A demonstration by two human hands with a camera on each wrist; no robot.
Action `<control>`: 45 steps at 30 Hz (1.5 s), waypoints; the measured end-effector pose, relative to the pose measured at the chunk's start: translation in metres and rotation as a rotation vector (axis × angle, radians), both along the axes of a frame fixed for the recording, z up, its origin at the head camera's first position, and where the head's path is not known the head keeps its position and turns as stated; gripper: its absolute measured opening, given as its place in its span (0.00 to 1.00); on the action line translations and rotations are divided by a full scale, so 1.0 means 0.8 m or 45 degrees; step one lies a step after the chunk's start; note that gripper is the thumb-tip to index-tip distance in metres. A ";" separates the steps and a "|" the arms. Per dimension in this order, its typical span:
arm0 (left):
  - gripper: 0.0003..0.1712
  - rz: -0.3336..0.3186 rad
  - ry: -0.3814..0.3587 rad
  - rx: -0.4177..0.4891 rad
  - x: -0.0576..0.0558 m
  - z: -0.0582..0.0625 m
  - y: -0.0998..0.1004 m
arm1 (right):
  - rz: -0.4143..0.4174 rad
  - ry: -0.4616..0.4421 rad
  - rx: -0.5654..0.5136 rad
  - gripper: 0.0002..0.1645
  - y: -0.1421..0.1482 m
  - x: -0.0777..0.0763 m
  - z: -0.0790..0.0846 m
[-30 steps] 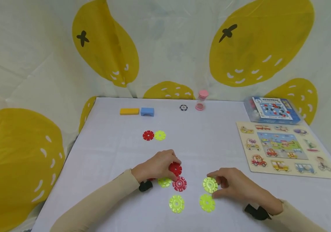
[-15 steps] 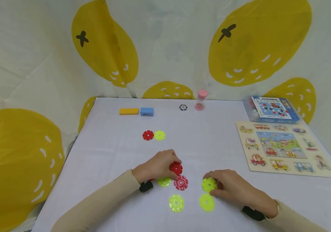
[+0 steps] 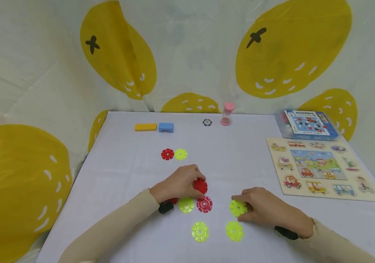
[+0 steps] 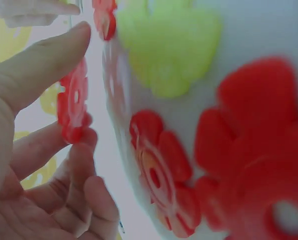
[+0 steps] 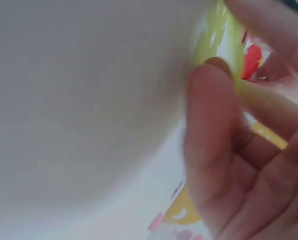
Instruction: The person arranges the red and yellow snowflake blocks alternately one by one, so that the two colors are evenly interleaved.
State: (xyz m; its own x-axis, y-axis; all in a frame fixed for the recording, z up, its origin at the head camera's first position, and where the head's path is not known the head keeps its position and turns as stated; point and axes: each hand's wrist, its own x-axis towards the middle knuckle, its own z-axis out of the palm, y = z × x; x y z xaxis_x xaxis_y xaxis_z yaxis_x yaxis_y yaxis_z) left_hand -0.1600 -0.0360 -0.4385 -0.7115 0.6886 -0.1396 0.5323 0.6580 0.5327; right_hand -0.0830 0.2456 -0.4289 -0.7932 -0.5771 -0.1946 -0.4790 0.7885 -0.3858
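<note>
My left hand (image 3: 180,183) pinches a red slotted plastic disc (image 3: 201,186) by its edge. The left wrist view shows this red disc (image 4: 75,102) standing on edge between thumb and fingertips. Just below it on the table lie another red disc (image 3: 204,204) and a yellow-green disc (image 3: 186,205); a further red disc (image 3: 173,200) is partly hidden by the left wrist. To the right, my right hand (image 3: 266,206) holds a yellow-green disc (image 3: 238,208) between thumb and fingers, its face turned toward the head camera. Two more yellow-green discs lie nearer me, one left (image 3: 200,231) and one right (image 3: 234,231).
A red disc (image 3: 167,154) and a yellow-green disc (image 3: 180,154) lie side by side farther back. Behind them are yellow (image 3: 146,127) and blue (image 3: 166,127) blocks, a round chip (image 3: 207,122) and an hourglass (image 3: 227,114). A puzzle board (image 3: 276,175) and a box (image 3: 309,124) occupy the right.
My left hand has shifted slightly away from me and to the right with its red disc. The right hand has moved a little left, keeping hold of the yellow-green disc.
</note>
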 end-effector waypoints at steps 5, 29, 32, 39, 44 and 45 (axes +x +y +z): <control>0.34 0.155 -0.048 0.083 -0.032 0.003 0.003 | -0.004 0.233 -0.045 0.31 0.001 -0.038 0.002; 0.34 0.248 0.194 -0.124 -0.118 -0.009 0.013 | -0.143 0.141 0.183 0.36 -0.069 -0.192 -0.003; 0.32 0.245 0.160 -0.116 -0.117 -0.010 0.013 | -0.167 0.064 0.173 0.36 -0.067 -0.197 -0.004; 0.29 0.270 0.126 -0.072 -0.118 -0.012 0.011 | -0.184 0.009 0.152 0.35 -0.066 -0.201 -0.004; 0.28 0.280 0.122 -0.064 -0.119 -0.011 0.011 | -0.203 0.014 0.172 0.36 -0.067 -0.200 -0.002; 0.28 0.276 0.127 -0.066 -0.119 -0.011 0.011 | -0.212 0.012 0.177 0.37 -0.067 -0.200 -0.002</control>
State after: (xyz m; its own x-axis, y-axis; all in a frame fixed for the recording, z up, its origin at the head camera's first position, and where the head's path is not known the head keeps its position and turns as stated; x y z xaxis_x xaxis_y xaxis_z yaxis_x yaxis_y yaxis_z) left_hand -0.2549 -0.0272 -0.4472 -0.8538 0.5122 -0.0929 0.4240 0.7877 0.4469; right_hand -0.2427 0.1919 -0.4305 -0.8774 -0.4061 -0.2555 -0.3409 0.9023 -0.2638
